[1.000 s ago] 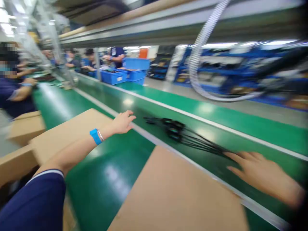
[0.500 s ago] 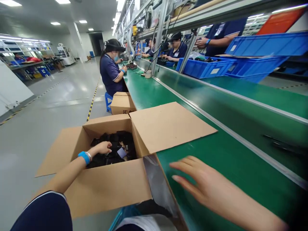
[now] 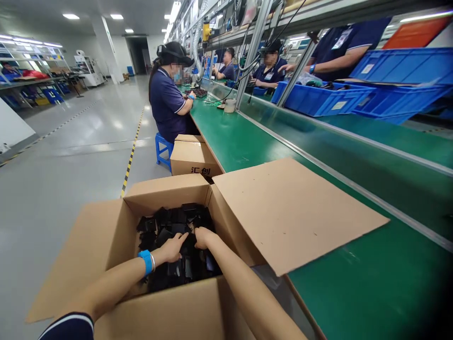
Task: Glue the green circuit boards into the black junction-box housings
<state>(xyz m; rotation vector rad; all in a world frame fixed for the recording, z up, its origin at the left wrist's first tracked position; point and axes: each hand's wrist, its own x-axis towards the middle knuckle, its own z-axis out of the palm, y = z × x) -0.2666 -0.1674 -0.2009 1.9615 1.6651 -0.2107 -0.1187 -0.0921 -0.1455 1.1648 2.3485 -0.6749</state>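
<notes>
An open cardboard box [image 3: 166, 192] stands beside the green bench, filled with several small black parts [image 3: 177, 218]. Both my hands are down inside it. My left hand [image 3: 172, 247], with a blue wristband, lies on the black parts with its fingers stretched forward. Just to its right, my right hand [image 3: 202, 236] is curled with its fingertips pushed down among the parts; what it grips is hidden. The box's right flap [image 3: 293, 212] lies spread over the bench top.
A second, smaller cardboard box [image 3: 193, 158] sits just behind mine. Beyond it a person in dark blue sits on a blue stool [image 3: 163, 147]. The green conveyor belt [image 3: 354, 163] runs along the right, with blue bins [image 3: 318, 100] and other workers across it. Open grey floor lies to the left.
My view swung left from the belt to the box. My left hand stayed in the box; my right hand came off the bench and went down among the black parts.
</notes>
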